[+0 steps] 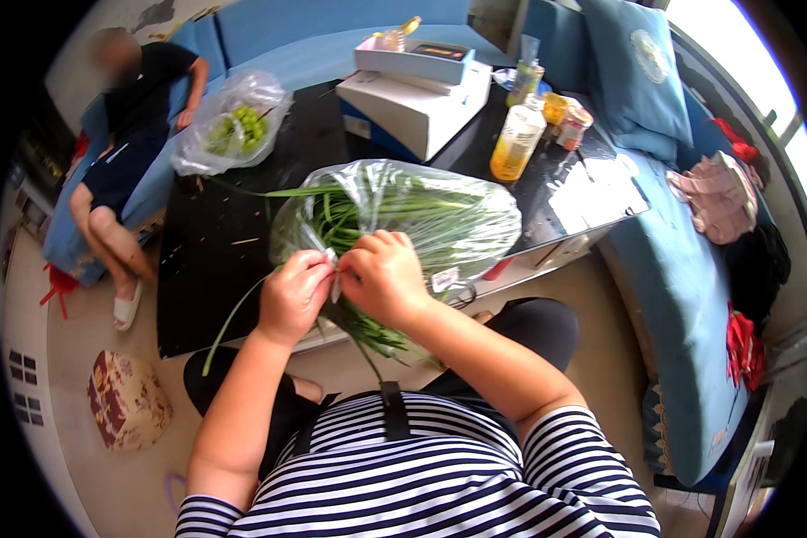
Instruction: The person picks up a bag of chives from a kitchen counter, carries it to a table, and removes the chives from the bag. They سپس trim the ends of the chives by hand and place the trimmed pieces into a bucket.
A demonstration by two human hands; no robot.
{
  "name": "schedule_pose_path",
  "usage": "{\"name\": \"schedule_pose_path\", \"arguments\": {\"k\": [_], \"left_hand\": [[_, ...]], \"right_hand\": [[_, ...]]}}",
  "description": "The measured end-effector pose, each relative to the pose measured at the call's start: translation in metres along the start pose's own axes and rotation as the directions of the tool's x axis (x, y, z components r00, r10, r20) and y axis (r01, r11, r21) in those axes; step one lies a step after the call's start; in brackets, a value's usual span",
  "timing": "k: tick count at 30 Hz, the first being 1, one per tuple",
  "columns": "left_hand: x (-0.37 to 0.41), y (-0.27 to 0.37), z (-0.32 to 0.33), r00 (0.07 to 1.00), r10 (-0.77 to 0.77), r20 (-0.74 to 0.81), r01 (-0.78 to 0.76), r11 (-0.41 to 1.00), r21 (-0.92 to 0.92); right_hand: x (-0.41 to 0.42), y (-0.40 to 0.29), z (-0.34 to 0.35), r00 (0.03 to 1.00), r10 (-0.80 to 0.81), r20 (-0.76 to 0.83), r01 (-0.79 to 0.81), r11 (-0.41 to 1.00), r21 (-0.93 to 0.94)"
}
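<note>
A clear plastic bag [437, 202] of long green chive-like leaves [336, 222] lies at the front edge of the black table. My left hand [292, 296] pinches a gathered bit of the bag's near-left edge between thumb and fingertips. Right beside it, my right hand [387, 276] grips the same gathered plastic with curled fingers. The fingertips of both hands nearly meet there, and the exact fold between them is partly hidden. Loose green leaves [373, 333] hang below the hands over the table edge. One long stalk [232, 323] droops to the left.
On the black table [208, 269] stand a bag of green grapes [242, 131], a white box [410, 111] with a smaller open box [413, 60] on top, a bottle of orange drink [518, 138] and a can [573, 128]. A person [144, 114] sits on the blue sofa [343, 27].
</note>
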State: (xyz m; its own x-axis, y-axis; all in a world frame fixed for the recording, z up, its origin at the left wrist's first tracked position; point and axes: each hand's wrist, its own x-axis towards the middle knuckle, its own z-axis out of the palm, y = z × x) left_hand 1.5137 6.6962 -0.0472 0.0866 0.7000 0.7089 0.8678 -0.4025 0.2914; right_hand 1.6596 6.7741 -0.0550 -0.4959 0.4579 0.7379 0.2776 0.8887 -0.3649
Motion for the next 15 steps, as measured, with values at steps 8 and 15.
{"name": "schedule_pose_path", "arguments": {"k": [8, 15], "left_hand": [[0.001, 0.005, 0.006, 0.963, -0.229, 0.139, 0.255, 0.943, -0.216], [0.008, 0.002, -0.006, 0.937, -0.176, 0.302, 0.249, 0.941, -0.227]], "right_hand": [[-0.003, 0.001, -0.011, 0.996, -0.019, 0.082, 0.022, 0.999, -0.035], [-0.009, 0.001, -0.007, 0.997, -0.033, 0.071, 0.031, 0.999, 0.025]]}}
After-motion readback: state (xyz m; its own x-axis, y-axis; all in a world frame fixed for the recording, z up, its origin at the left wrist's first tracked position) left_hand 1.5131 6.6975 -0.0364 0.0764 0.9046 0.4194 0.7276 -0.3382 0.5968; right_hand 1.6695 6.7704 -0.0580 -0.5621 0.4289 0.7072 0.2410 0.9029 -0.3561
